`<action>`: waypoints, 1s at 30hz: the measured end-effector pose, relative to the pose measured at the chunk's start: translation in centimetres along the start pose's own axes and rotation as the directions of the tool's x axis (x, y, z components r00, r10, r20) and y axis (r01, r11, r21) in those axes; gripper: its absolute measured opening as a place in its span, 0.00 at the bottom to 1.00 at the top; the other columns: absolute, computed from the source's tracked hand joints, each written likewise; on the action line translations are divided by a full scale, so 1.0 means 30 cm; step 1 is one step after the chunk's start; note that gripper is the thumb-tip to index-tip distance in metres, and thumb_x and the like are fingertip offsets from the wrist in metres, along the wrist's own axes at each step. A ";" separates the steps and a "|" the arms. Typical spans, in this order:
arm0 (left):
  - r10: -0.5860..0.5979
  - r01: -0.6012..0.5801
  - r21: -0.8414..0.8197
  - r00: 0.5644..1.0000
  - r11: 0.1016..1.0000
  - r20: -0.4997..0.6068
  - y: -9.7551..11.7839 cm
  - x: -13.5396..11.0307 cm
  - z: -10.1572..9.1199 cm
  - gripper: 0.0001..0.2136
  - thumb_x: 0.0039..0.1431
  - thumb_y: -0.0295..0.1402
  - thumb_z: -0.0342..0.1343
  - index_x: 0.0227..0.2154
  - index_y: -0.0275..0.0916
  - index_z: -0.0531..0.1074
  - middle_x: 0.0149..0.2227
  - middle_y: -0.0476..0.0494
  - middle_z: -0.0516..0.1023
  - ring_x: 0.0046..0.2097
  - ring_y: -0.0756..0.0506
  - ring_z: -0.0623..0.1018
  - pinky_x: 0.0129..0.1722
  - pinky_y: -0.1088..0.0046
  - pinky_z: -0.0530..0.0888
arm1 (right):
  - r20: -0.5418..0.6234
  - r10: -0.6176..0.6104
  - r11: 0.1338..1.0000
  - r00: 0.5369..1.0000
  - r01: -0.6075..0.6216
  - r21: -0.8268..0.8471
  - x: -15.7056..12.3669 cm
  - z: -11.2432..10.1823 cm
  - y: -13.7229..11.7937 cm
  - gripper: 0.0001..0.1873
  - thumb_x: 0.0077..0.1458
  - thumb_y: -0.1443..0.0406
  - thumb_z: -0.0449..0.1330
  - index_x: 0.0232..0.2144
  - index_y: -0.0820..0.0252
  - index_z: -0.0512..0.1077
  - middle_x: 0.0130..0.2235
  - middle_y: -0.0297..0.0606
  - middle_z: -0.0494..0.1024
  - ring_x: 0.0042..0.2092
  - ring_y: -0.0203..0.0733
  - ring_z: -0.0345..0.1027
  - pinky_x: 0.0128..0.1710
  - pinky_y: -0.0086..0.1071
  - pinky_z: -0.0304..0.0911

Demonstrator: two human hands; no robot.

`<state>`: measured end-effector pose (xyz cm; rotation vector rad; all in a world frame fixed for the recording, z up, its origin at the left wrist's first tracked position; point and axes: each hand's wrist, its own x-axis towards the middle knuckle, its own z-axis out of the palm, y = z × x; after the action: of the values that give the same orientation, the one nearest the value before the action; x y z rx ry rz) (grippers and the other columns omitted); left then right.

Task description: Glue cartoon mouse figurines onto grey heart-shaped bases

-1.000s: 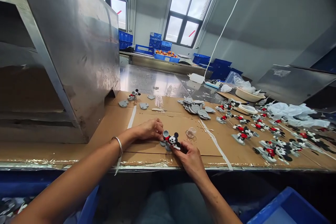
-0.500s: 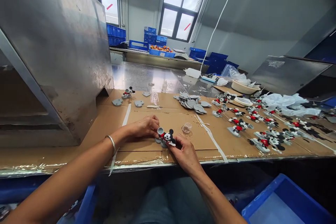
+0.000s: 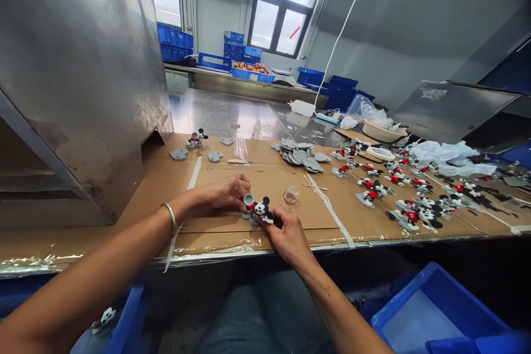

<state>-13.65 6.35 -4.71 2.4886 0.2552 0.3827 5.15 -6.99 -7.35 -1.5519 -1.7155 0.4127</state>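
Between my two hands, low over the cardboard (image 3: pixel 219 224), is a Mickey Mouse figurine (image 3: pixel 260 209) with a grey cup and a grey base. My left hand (image 3: pixel 229 192) has its fingers closed at the cup side and base. From the right, my right hand (image 3: pixel 286 230) pinches the figurine near its head and white hand. Right of it stands a small clear cup (image 3: pixel 291 194) on the cardboard, with thin wooden sticks (image 3: pixel 314 184) beyond. A knife with a pale handle (image 3: pixel 239 161) lies farther back, close to loose grey heart-shaped bases (image 3: pixel 214 156).
A pile of grey bases (image 3: pixel 299 155) lies behind the sticks. Several finished-looking figurines (image 3: pixel 373 191) cover the right side. One figurine (image 3: pixel 196 138) stands at back left, beside a large metal housing (image 3: pixel 83 66). Blue bins (image 3: pixel 435 310) are below the table edge.
The view has shifted slightly, so the whole scene sits a little higher and farther left. Both hands keep hold of the figurine in about the same place.
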 end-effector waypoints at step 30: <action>-0.111 0.112 -0.034 0.993 0.993 0.026 0.040 -0.010 -0.006 0.12 0.63 0.36 0.54 0.26 0.41 0.77 0.27 0.48 0.71 0.42 0.44 0.66 0.48 0.67 0.60 | 0.031 0.052 0.998 0.998 -0.051 -0.038 0.001 -0.010 -0.044 0.09 0.51 0.70 0.61 0.22 0.58 0.67 0.27 0.32 0.70 0.35 0.41 0.61 0.35 0.32 0.52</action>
<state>-13.88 5.41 -3.92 2.4302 0.3728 0.3085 4.45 -7.31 -6.23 -1.6265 -1.7190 0.4360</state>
